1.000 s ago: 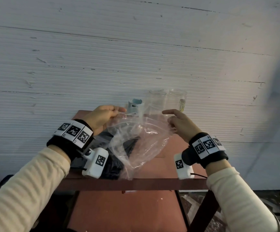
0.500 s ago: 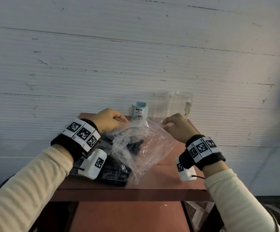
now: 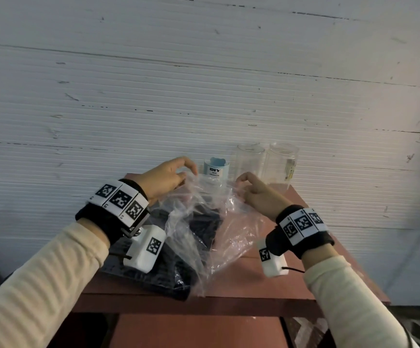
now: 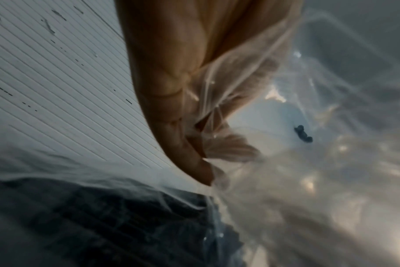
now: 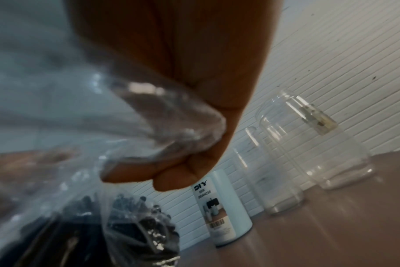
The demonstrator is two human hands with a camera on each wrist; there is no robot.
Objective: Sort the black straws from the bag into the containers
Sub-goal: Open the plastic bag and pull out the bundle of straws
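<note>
- Pinching the rim of a clear plastic bag point(image 3: 211, 222), the left hand point(image 3: 165, 178) has thumb and fingertips closed on the film at its own side of the mouth; the left wrist view shows the plastic bunched under the curled fingers point(image 4: 194, 159).
- On the other side the right hand point(image 3: 259, 194) grips the opposite edge of the bag's mouth, fingers curled with the film gathered between thumb and forefinger, as the right wrist view shows point(image 5: 171, 137).
- Between the two hands the bag's mouth is stretched apart, and the rest of it sags down onto the reddish-brown table point(image 3: 266, 282).
- Black straws point(image 3: 203, 222) lie bundled inside the bag, below and between the hands, closer to the left wrist.
- Beyond the fingertips, against the white ribbed wall point(image 3: 203, 84), stands a pale blue desk organizer tube point(image 3: 216, 169) printed "DIY".
- Just to its right, past the right hand, stand two clear containers side by side: a glass point(image 3: 250, 163) and a jar point(image 3: 281, 164), both upright.
</note>
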